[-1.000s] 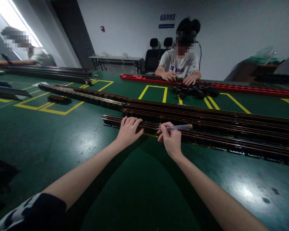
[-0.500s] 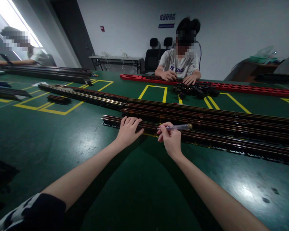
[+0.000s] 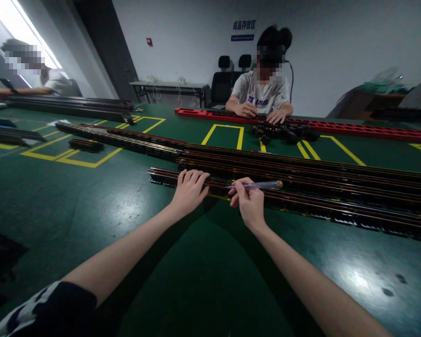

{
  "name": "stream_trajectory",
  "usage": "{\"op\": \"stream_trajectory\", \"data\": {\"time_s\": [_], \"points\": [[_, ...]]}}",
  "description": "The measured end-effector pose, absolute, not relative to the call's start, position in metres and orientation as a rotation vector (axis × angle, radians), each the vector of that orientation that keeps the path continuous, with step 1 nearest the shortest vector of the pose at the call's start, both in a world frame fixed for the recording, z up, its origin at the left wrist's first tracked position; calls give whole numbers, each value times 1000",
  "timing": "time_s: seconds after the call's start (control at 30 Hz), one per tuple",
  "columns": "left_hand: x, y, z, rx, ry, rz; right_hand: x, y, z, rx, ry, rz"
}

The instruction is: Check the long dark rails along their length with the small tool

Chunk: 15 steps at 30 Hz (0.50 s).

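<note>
My left hand (image 3: 189,189) lies over the near long dark rail (image 3: 319,208), fingers curled across its top and pressing it to the green table (image 3: 203,276). My right hand (image 3: 249,203) is closed on a clear-handled screwdriver (image 3: 259,185), held level with its tip pointing left at the rail just right of my left hand. More long dark rails (image 3: 266,164) lie side by side behind the near one.
Across the table a person in a white shirt (image 3: 264,93) handles small dark parts (image 3: 284,133) beside a long red rail (image 3: 337,127). Yellow marked boxes (image 3: 224,133) lie on the table. More dark rails (image 3: 73,107) and another person (image 3: 31,79) are far left.
Almost nothing has moved. My hands have shifted very slightly and both stay on the rail and the screwdriver.
</note>
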<state>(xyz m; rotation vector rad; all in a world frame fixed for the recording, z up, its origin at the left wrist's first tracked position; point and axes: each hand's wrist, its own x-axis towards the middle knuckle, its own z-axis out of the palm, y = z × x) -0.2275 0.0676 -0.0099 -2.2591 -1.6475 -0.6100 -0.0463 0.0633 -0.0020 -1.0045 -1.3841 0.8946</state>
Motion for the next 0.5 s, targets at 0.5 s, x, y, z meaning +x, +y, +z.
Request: {"op": "stream_trajectory", "data": {"time_s": [0.5], "points": [[-225, 64, -7, -2250, -1607, -583, -47, 63, -1, -1025, -1470, 912]]}}
